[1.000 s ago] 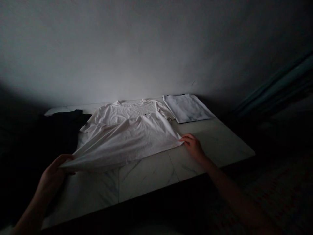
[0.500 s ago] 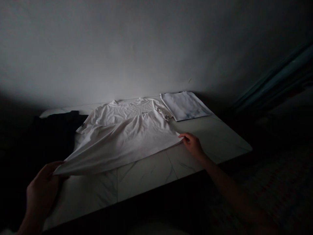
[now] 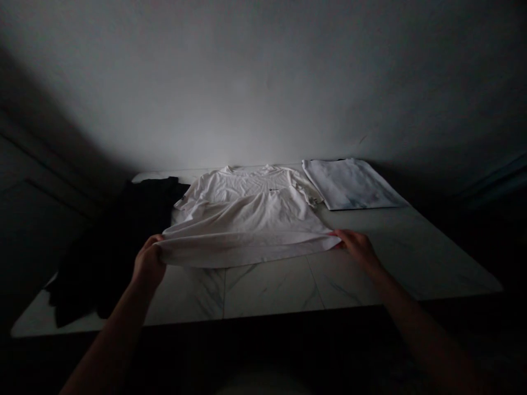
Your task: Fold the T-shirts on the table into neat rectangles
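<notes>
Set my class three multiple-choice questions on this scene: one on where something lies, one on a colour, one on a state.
1. Where does the folded white garment lie relative to the white T-shirt?
A. To its right
B. Under it
C. On the floor

2. What colour is the draped garment to the T-shirt's left?
A. Red
B. Black
C. White

3. How is the T-shirt's hem being handled?
A. Lying untouched
B. Held by one hand
C. Held by both hands

Answers:
1. A: it lies beside the T-shirt on the marble table.
2. B: it shows black against the pale marble.
3. C: the left hand and right hand each hold one end.
</notes>
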The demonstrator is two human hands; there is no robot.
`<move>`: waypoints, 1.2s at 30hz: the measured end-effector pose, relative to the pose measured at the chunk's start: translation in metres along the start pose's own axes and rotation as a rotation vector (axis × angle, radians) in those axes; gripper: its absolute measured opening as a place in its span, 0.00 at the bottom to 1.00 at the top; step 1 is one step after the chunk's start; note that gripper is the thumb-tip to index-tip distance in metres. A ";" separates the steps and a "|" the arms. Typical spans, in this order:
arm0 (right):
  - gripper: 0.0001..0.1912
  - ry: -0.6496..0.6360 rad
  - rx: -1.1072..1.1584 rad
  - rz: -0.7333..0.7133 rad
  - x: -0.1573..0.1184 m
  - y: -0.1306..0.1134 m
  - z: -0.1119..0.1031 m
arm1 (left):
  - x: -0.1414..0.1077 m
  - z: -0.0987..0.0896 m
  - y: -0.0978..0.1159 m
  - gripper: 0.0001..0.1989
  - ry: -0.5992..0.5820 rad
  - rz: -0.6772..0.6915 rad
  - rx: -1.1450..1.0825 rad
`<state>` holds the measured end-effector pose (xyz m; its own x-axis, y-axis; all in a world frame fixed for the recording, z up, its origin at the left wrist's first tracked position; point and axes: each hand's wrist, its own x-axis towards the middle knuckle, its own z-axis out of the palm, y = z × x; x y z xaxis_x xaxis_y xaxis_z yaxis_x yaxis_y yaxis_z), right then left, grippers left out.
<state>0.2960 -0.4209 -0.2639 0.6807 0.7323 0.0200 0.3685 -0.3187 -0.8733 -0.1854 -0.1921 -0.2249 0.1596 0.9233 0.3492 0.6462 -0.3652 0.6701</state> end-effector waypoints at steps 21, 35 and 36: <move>0.16 0.065 -0.395 -0.897 -0.024 -0.051 0.050 | -0.026 -0.035 -0.007 0.09 -0.159 0.114 0.019; 0.05 -0.558 -0.002 -0.727 -0.085 -0.202 0.271 | -0.019 -0.019 0.040 0.10 -0.218 -0.001 -0.199; 0.04 -0.602 0.069 -0.645 -0.079 -0.200 0.272 | -0.020 -0.017 0.037 0.09 -0.210 0.057 -0.166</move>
<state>-0.0037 -0.2513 -0.2235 -0.1026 0.9556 0.2764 0.5130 0.2889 -0.8083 -0.1772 -0.2259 -0.1957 0.3548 0.8989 0.2572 0.5031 -0.4154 0.7578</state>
